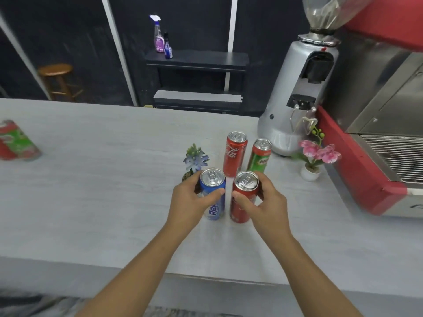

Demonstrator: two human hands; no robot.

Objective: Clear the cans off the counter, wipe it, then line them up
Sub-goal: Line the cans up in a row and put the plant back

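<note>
Pale woodgrain counter (pixel 91 202), matte finish. Your left hand (pixel 187 200) wraps the slim blue can (pixel 214 202), your right hand (pixel 267 200) clamps the shiny red can (pixel 242 202), both upright.

Counter (pixel 96 202): pale grey, matt, faint wood-grain streaks. Blue can (pixel 214 197), two red cans (pixel 241 202) (pixel 235 154), green can (pixel 259 156): glossy printed metal walls, bare silvery lids catching light. Grinder (pixel 295 92): smooth satin silver metal body, black plastic fittings, clear glossy hopper above. Espresso machine (pixel 377 106): brushed steel panels, glossy red casing. Stool (pixel 56 80): varnished brown wood. Spray bottle (pixel 158 35): clear plastic. Flower pot (pixel 310 173): smooth, white, glossy.
</note>
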